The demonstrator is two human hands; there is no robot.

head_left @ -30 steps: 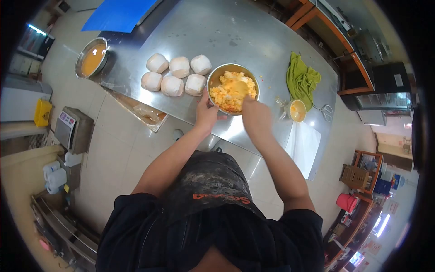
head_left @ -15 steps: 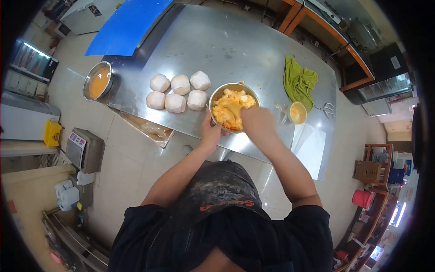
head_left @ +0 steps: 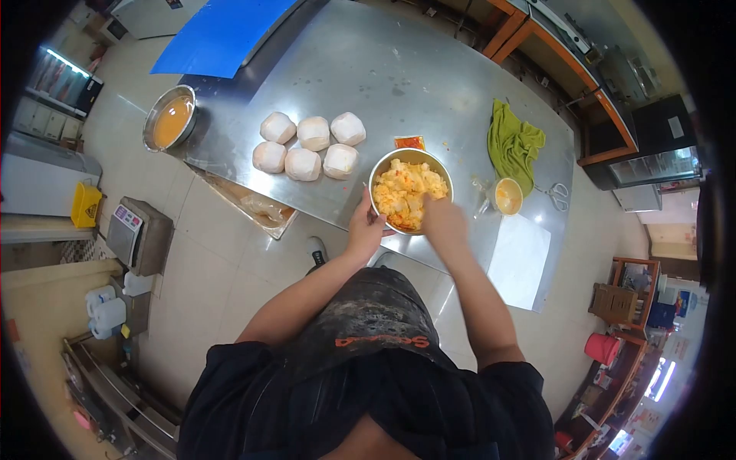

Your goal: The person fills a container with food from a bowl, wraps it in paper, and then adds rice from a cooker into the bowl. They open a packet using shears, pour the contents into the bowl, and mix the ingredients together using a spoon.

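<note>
A round metal bowl point(head_left: 451, 170) sits at the near edge of the steel table, filled with a lumpy yellow-orange mixture point(head_left: 410, 190). My left hand point(head_left: 366, 228) grips the bowl's lower left side, thumb near the rim. Over the bowl's right side, my right hand point(head_left: 446, 221) is closed, its fingers at the mixture; motion blurs it and I cannot make out the tool in it. Just behind the bowl lies a small packet with orange-red contents point(head_left: 410, 142). Several pale, flour-dusted round pieces point(head_left: 303, 163) stand in two rows to the left.
A bowl of orange liquid point(head_left: 172, 123) stands at the table's left edge, near a blue board point(head_left: 222, 38). To the right are a green cloth point(head_left: 515, 142), a small cup point(head_left: 507, 197), scissors point(head_left: 558, 198) and a white sheet point(head_left: 520, 261). A scale point(head_left: 134, 234) stands left of the table.
My right hand has moved slightly down across the mixture, whose surface has shifted. A yellow flat shape by my fingers no longer shows. The packet behind the bowl is now more visible.
</note>
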